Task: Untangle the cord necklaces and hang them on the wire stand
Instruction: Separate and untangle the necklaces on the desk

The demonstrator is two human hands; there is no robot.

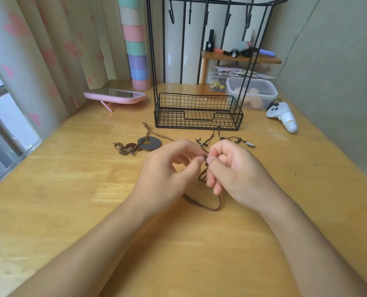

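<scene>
Brown cord necklaces point(210, 205) lie tangled on the wooden table point(71, 189). My left hand point(169, 170) and my right hand point(232, 168) meet over the tangle, and each pinches the cord at a knot between thumb and forefinger. A loop of cord trails toward me below the hands. A dark ring pendant point(149, 143) with small metal rings lies to the left. Beaded cord ends point(234, 140) spread out beyond my right hand. The black wire stand point(197, 112) rises behind, with a basket base and bare hooks along its top bar.
A pink mirror point(114, 96) sits at the back left beside a pastel column. A white controller point(282, 116) and a clear plastic box point(251, 93) stand at the back right, by a small wooden shelf with bottles.
</scene>
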